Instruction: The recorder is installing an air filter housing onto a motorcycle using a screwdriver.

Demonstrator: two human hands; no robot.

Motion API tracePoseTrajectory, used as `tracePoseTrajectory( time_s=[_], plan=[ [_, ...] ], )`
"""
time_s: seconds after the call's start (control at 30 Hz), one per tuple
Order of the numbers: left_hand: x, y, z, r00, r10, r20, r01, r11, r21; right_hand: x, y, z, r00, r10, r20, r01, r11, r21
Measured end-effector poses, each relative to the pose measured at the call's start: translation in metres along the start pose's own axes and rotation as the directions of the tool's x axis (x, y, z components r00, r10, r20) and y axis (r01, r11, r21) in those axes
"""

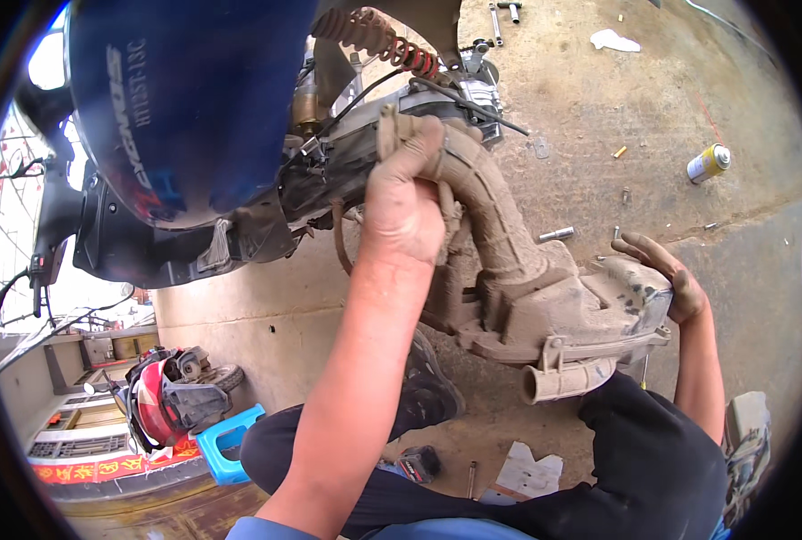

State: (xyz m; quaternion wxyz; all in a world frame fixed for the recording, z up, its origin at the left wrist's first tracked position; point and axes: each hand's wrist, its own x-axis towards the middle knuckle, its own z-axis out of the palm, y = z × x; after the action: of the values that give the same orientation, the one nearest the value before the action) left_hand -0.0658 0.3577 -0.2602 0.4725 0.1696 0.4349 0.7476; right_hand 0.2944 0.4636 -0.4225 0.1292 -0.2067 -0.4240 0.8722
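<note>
A dust-caked air filter box point(572, 310) with a thick curved intake duct point(495, 207) lies across in front of me, beside the scooter's point(176, 117) engine. My left hand point(405, 211) is closed round the upper end of the duct, near the engine; its fingertips are partly hidden behind the duct. At the box's right end, my right hand point(680, 286) curls over the corner and supports it. From the lower side of the box sticks a short open pipe stub point(567, 380). A black cable point(473, 106) passes over the engine just beyond my left hand.
A red spring shock absorber point(392, 45) stands above the engine. On the floor at right are a spray can point(708, 164), a socket point(556, 234) and small bolts. A blue stool point(230, 445) and a red scooter point(162, 396) stand at left. Cardboard point(527, 470) lies between my legs.
</note>
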Motion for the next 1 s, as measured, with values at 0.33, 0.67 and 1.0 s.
tracePoseTrajectory(
  time_s=[0.33, 0.67, 1.0],
  plan=[
    [0.061, 0.050, -0.019, 0.972, 0.066, -0.225, -0.040, 0.992, 0.119, 0.027, -0.010, 0.043, 0.973, -0.098, -0.209, 0.117, 0.990, 0.083],
    [0.077, 0.056, -0.047, 0.940, 0.009, -0.340, 0.046, 0.987, 0.152, 0.030, -0.017, 0.039, 0.969, -0.234, -0.084, 0.221, 0.965, -0.140],
    [0.091, 0.096, -0.048, 0.894, 0.093, -0.438, 0.066, 0.940, 0.334, 0.069, -0.018, 0.052, 0.965, -0.234, -0.120, 0.220, 0.969, -0.114]
  ],
)
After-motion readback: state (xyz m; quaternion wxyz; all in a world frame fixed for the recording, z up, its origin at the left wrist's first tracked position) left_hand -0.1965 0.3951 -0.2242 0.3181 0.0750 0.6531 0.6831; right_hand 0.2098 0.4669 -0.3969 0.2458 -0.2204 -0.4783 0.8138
